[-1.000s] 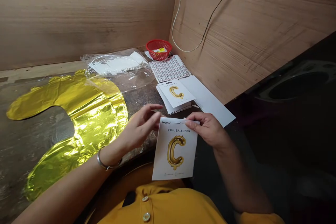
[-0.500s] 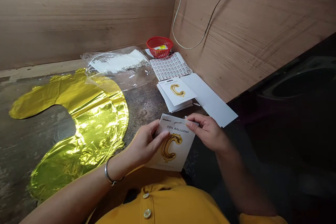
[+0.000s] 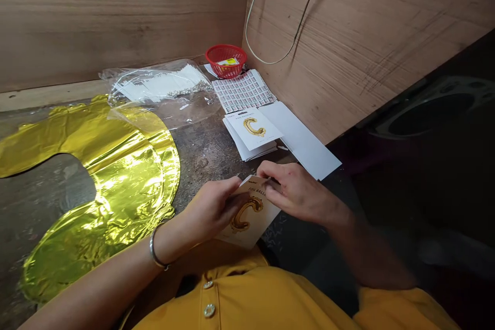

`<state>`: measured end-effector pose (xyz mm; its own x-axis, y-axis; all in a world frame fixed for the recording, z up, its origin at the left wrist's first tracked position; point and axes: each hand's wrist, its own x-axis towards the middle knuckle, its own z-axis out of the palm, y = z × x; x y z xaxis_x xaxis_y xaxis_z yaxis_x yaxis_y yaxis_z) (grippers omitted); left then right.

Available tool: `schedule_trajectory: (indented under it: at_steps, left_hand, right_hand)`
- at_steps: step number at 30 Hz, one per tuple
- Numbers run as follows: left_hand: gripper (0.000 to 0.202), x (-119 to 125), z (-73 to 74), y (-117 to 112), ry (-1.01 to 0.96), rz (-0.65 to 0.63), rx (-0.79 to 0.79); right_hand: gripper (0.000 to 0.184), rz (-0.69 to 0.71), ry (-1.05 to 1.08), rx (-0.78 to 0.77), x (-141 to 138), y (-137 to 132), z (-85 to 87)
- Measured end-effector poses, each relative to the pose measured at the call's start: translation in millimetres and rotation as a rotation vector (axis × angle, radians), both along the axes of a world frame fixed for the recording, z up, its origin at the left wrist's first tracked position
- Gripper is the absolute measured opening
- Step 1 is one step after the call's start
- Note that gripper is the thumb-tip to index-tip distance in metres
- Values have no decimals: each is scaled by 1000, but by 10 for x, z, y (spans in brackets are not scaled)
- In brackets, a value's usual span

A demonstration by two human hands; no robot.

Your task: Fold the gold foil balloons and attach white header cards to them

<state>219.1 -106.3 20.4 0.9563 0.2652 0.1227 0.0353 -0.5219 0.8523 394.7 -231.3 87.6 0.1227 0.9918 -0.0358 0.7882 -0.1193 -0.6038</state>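
I hold a white "foil balloons" card (image 3: 249, 216) printed with a gold letter C, close to my chest at the table's near edge. My left hand (image 3: 211, 210) grips its left side, thumb across the face. My right hand (image 3: 294, 192) pinches the card's top edge, fingers closed. A flat gold foil balloon (image 3: 127, 175) shaped like a big C lies on the table to the left of my hands. A stack of the same cards (image 3: 251, 131) sits just beyond my hands.
A red basket (image 3: 226, 60) stands in the far corner, with a printed sticker sheet (image 3: 243, 91) in front of it. Clear plastic bags (image 3: 162, 85) lie behind the balloon. White sheets (image 3: 305, 142) lie along the right wooden wall. A cable (image 3: 270, 59) hangs on that wall.
The card has tilted down flatter and come lower toward the table edge. My left hand closed on its left side, and my right hand shifted left along the top edge.
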Motion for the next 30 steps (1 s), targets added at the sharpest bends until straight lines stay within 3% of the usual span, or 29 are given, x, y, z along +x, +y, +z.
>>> schedule_trajectory:
  at_steps: [6, 9, 12, 15, 18, 20, 23, 27, 30]
  left_hand:
    - [24, 4, 11, 6, 5, -43, -46]
    - [26, 17, -4, 13, 4, -68, -57]
    - [27, 27, 6, 8, -11, -74, -17]
    - [28, 28, 26, -1, -3, -81, -28]
    - [27, 28, 30, -6, 12, -64, -85]
    - [27, 30, 25, -8, 28, -62, -120]
    - [27, 31, 17, -12, 47, -69, -173]
    - [25, 8, 4, -2, 59, -4, -290]
    - [27, -10, -14, 22, 63, 79, -417]
  right_hand:
    - [12, 182, 221, -73, 148, 45, 10]
    - [14, 169, 25, -96, 50, 19, 67]
    - [13, 64, -210, -73, -61, -20, 140]
    - [9, 107, -51, -109, 22, -9, 160]
    - [9, 213, 382, -207, 249, 53, 53]
    - [22, 174, 615, -252, 367, 94, -83]
    - [31, 48, 784, -220, 414, 102, -292]
    - [25, -190, 690, -12, 385, -93, -473]
    - [13, -146, 336, -130, 378, -391, -553]
